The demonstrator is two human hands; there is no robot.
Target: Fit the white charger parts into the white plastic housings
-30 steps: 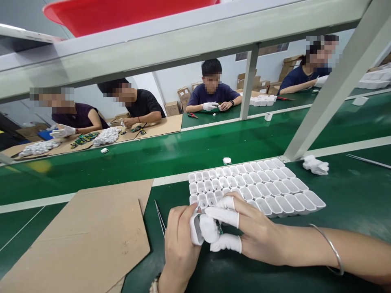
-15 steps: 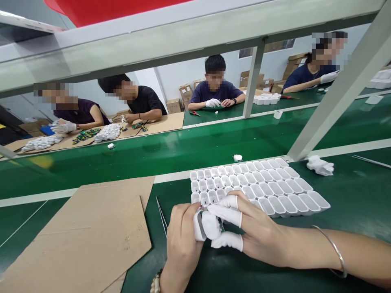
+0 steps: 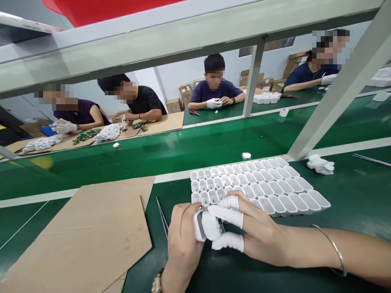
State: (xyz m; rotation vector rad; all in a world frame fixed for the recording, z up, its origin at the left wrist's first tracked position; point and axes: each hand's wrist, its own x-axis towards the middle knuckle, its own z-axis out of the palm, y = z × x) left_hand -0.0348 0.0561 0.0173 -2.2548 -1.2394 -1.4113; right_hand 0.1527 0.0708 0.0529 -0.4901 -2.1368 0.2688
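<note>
My left hand is closed around a small white plastic case, whose open mouth faces right. With white finger covers on several fingertips, my right hand pinches a green circuit board with a soft white wad on it. The wad sits right at the mouth of the case; whether any of it is inside, I cannot tell. Just beyond my hands, rows of open white cases stand on the green table. Metal tweezers lie left of my left hand.
Flat cardboard covers the left of the table. A green conveyor belt runs behind, carrying a wad-topped board. A metal post rises at right, near a crumpled white glove. Several co-workers sit across the belt.
The pieces on the conveyor belt have shifted to the right. My hands and the case and board in them have hardly moved. Across the belt, the middle co-worker's hands have come slightly closer together.
</note>
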